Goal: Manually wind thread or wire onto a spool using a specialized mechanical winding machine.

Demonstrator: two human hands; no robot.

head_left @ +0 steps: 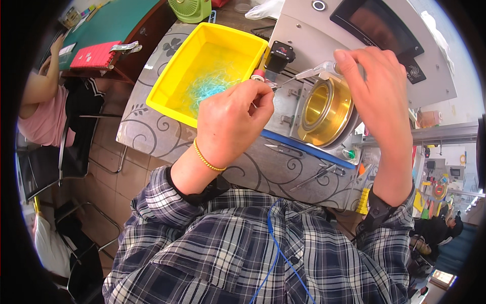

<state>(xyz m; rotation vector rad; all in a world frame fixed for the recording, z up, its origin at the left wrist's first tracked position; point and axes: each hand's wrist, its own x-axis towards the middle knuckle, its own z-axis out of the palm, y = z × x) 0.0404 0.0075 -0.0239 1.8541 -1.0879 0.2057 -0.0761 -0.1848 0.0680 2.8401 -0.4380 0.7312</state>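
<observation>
My left hand (230, 119) is closed in a pinch beside the machine's front. What its fingertips hold, if anything, is too small to make out. A small red-and-white round part (258, 76) shows just past them. To the right, my right hand (377, 83) is curled around a clear, narrow-tipped bottle (316, 71), its tip pointing left toward my left hand. The palm hides part of the bottle. Below it, a shiny gold ring-shaped drum (339, 116) sits on the machine (304, 30). A small black block (279, 55) is mounted above my left fingertips.
A yellow bin (172, 55) with a tangle of pale blue strands (210, 88) stands left of the machine. Tweezers (283, 150) and other slim tools (319, 175) lie on the patterned tablecloth (147, 124). A green fan (190, 10) stands behind; another person (45, 106) sits far left.
</observation>
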